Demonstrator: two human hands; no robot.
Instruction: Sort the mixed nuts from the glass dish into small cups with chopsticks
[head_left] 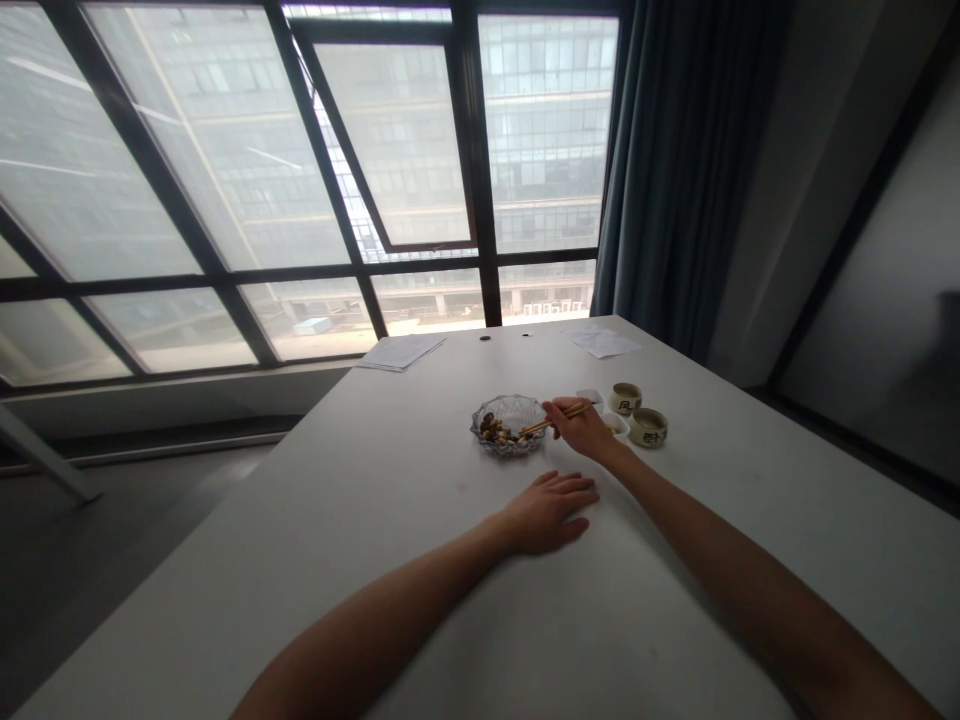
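Observation:
My right hand (581, 430) is closed around a pair of wooden chopsticks (553, 418), whose tips reach into a clear glass dish (510, 424) holding several brown nuts. My left hand (551, 510) lies flat on the white table (375, 520) with fingers stretched out, a short way in front of the dish, holding nothing.
Two small cream ceramic cups (625, 398) (649, 427) and small white dishes (615, 423) stand right of my right hand. Paper sheets (401, 352) (604, 343) lie at the table's far edge. Large windows are behind, a dark curtain (675, 170) at the right.

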